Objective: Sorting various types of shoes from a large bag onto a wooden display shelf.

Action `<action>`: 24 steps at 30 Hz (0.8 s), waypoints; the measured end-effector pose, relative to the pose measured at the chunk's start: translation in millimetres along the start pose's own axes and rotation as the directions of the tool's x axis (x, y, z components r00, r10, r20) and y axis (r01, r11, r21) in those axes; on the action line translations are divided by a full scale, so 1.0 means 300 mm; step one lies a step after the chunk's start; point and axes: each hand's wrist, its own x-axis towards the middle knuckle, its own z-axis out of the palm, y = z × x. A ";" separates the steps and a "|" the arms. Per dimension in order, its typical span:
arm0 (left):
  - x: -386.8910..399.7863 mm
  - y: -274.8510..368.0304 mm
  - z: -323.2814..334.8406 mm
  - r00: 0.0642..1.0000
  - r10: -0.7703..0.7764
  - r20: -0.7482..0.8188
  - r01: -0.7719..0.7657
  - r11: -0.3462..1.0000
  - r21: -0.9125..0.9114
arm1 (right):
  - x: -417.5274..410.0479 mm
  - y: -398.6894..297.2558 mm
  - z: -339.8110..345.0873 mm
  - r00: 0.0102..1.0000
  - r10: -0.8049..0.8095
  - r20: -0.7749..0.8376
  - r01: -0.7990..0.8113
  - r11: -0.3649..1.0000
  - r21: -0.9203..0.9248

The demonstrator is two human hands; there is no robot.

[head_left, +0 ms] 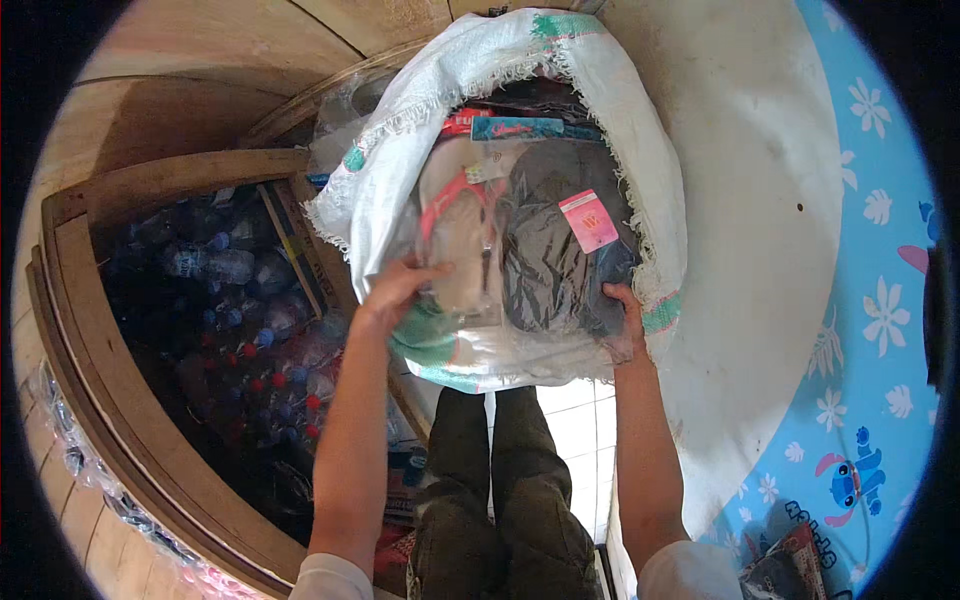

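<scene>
A white woven plastic sack point(652, 150) with green stripes and frayed edges stands before me, its mouth wide and rolled outward. Inside lie flip-flops in clear plastic bags: a light pair with red straps point(454, 217) on the left and a dark pair point(551, 247) with a pink tag point(589, 221) on the right. My left hand point(401, 285) is at the left side of the bagged light pair, fingers on the plastic. At the lower right, my right hand point(626, 315) holds the edge of the dark pair's bag, its thumb on top.
A wooden-framed bin point(75, 255) on the left contains many plastic bottles point(225, 262). Wooden boards point(202, 37) run behind the sack. To the right are a pale surface point(742, 225) and a blue sheet with white flowers point(862, 247). Light floor tiles point(581, 427) show beside my legs.
</scene>
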 end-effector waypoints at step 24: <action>-1.052 0.390 0.013 0.992 0.020 0.128 0.084 0.653 -0.752 | -0.749 -0.214 0.318 0.902 -0.003 0.431 -0.006 1.000 0.018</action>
